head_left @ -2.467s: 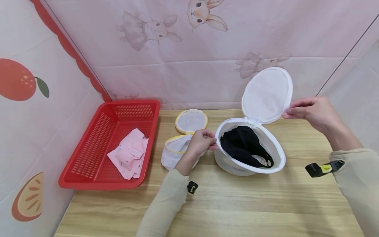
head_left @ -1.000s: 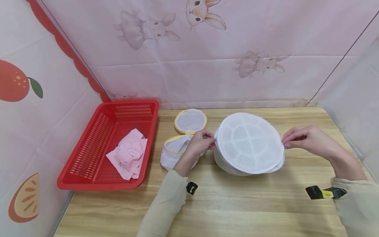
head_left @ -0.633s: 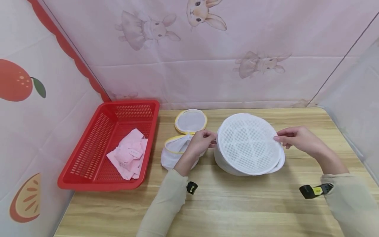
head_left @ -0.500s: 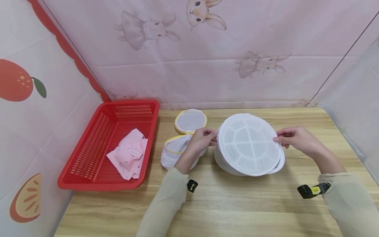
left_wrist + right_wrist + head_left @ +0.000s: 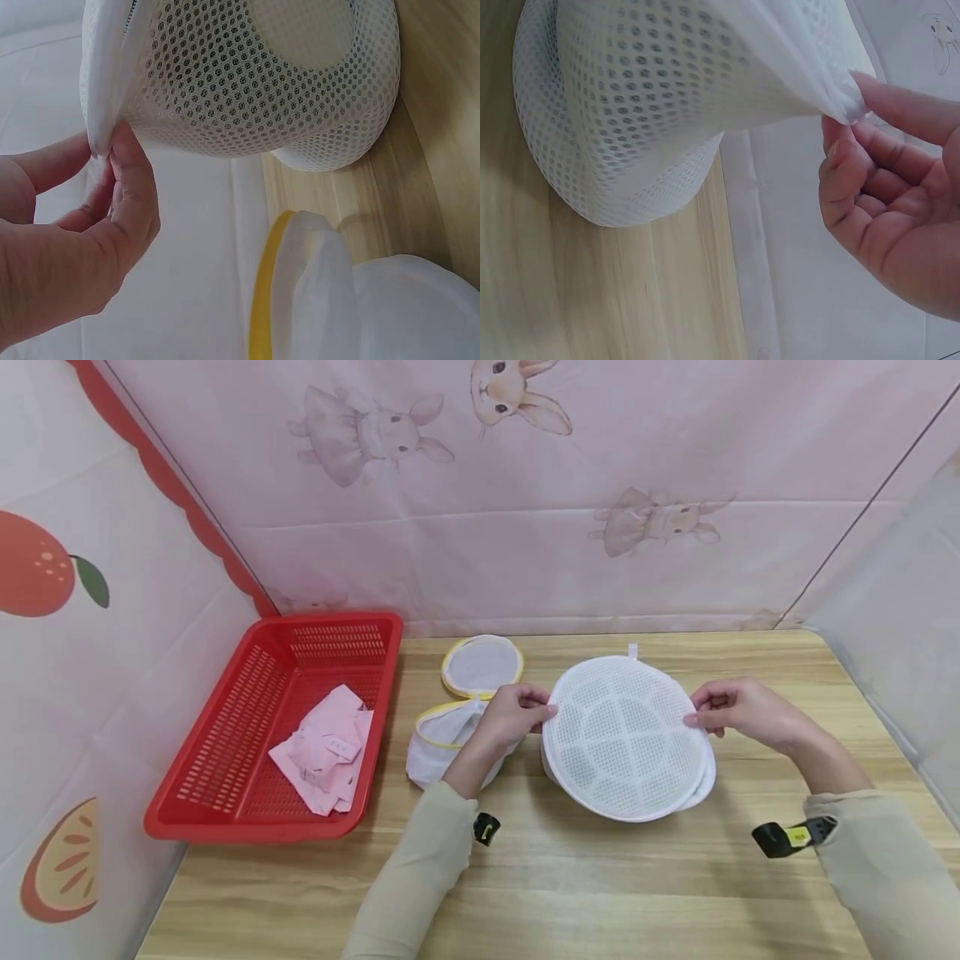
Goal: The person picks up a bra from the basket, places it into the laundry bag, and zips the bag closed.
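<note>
A white mesh laundry bag (image 5: 628, 743) stands on the wooden table with its round lid lying over its mouth. My left hand (image 5: 512, 717) pinches the left edge of the lid and rim between thumb and fingers. On the opposite side, my right hand (image 5: 742, 714) pinches the right edge. The left wrist view shows the thumb and index finger of the left hand (image 5: 90, 240) on the white piping, where a zip shows. In the right wrist view the edge is drawn to a point in the right hand (image 5: 900, 187). The bag's contents are covered by the lid.
A red plastic basket (image 5: 172, 820) holds pink packets (image 5: 330, 752) at the left. Beside my left hand sits a smaller yellow-trimmed mesh bag (image 5: 431, 760), its lid (image 5: 483, 665) folded back. A printed curtain (image 5: 480, 568) hangs along the table's back edge.
My right hand has swung the raised lid down over the bag, covering the black garment inside. Since then the bag's top has tilted toward me, and my left thumb has come onto the lid's edge.
</note>
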{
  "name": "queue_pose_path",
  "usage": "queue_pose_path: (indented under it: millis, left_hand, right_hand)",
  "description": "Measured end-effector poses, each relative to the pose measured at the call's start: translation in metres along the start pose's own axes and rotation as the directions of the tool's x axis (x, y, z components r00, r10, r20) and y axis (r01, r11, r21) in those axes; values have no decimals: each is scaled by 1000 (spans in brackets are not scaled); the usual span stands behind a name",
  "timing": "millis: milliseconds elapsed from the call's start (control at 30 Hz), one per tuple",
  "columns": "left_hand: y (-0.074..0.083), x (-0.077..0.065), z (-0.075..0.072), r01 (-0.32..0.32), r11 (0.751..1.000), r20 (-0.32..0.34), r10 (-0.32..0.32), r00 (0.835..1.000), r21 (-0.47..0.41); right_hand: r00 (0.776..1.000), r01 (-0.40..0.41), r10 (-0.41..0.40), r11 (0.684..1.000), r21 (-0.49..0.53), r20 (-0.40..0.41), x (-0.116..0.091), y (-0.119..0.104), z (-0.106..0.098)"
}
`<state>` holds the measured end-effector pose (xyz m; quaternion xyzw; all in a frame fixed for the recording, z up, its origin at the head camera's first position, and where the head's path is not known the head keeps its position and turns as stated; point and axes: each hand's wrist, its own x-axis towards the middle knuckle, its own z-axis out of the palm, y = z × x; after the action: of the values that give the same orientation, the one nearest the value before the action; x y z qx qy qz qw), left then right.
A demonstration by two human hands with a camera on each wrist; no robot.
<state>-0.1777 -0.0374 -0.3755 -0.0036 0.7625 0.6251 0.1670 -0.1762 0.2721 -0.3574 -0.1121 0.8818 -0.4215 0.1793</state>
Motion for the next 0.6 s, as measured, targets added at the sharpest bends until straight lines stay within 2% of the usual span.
queue_pose_path:
  millis: [200,600]
  left_hand:
    - [-5,0,-1,-18,999,20,17,1000,28]
    - [-8,-4,-2,-4,999,36,2,999,54]
  right_hand:
    - [999,-19,20,1000,-11,27,5,-5,-6]
    - [996,48,-55,994,97,64,22,-12,-2]
